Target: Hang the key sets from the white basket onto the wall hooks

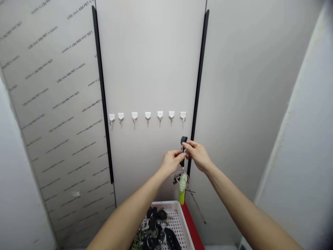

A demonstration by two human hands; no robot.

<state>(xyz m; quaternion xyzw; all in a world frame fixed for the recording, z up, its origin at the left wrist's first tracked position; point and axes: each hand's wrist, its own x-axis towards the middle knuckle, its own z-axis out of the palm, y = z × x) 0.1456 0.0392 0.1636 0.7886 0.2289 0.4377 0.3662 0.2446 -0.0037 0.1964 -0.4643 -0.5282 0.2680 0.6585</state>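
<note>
A keychain with a black strap (184,139) is pinched between the fingers of my left hand (171,161) and my right hand (198,155). The strap's top forms a loop above my fingertips. Below them dangle a pink ring, a pale green charm (183,182), a yellow-green piece (181,197) and some dark bits too small to name. Both hands are closed on the strap, below the rightmost white hook (183,116) on the cabinet door and apart from it. My fingers partly cover the strap's middle.
Several white adhesive hooks (148,116) line the door panel (151,69). Long black handles (200,76) run down both its sides. Below stands a white perforated basket (174,205) with keys (156,225), beside a red surface (191,225). Printed film covers the left panel (52,104).
</note>
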